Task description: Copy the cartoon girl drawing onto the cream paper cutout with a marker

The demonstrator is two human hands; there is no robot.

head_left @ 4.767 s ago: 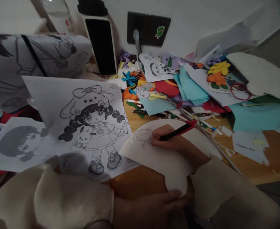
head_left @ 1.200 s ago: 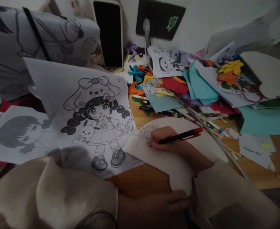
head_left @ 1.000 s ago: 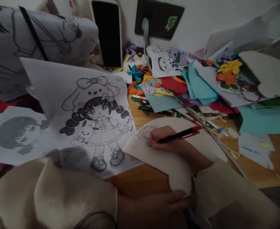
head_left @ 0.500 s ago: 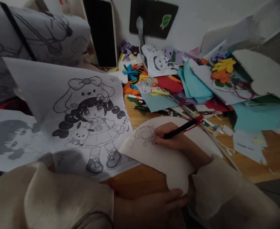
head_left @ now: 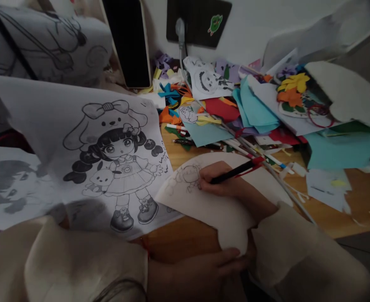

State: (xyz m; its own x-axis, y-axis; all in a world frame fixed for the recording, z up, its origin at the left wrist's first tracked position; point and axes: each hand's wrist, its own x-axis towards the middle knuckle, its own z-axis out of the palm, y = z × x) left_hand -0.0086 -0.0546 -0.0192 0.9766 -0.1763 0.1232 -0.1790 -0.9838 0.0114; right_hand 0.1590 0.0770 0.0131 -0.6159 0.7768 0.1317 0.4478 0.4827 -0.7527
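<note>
My right hand (head_left: 219,180) is closed around a black and red pen (head_left: 235,173), its tip end hidden by the fingers. It rests on a white fan-shaped sheet (head_left: 210,209) with a short rounded handle. A small sketched figure (head_left: 189,174) shows on the sheet beside my fingers. Low in the view, my left hand (head_left: 210,266) grips the handle, fingertips on its lower edge. Left of the sheet lies a paper with a large drawing of a girl in a dog-eared hat (head_left: 126,180); its edge meets the fan's left corner.
Behind the sheet lie coloured paper scraps (head_left: 169,94), blue folded paper (head_left: 255,105) and several pens. A phone (head_left: 129,46) leans upright at the back. A plugged-in cable (head_left: 180,33) runs down from a wall socket. Another portrait print (head_left: 14,184) lies at far left.
The view has shifted slightly, so most things sit a little further left. My right hand still holds the pen on the sheet, and my left hand stays at the handle.
</note>
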